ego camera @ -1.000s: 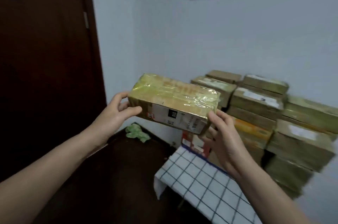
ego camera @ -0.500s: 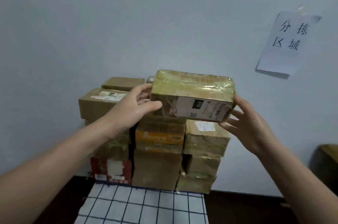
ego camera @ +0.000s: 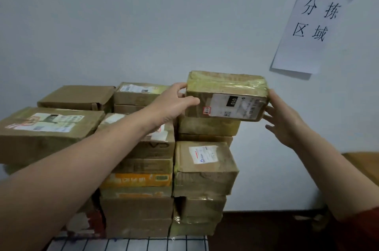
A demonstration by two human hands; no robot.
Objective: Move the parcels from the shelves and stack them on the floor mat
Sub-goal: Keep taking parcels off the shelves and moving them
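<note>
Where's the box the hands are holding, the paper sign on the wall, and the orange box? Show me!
held parcel (ego camera: 225, 84): head view, on its taped top face.
paper sign (ego camera: 307, 52): head view, on the blank part below the writing.
orange box (ego camera: 133, 180): head view, on its orange front.

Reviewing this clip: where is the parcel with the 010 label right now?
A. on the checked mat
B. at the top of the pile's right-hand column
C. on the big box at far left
B: the parcel, with the left hand and right hand at its ends, is at the top of the right-hand column of the pile, high above the mat.
</note>
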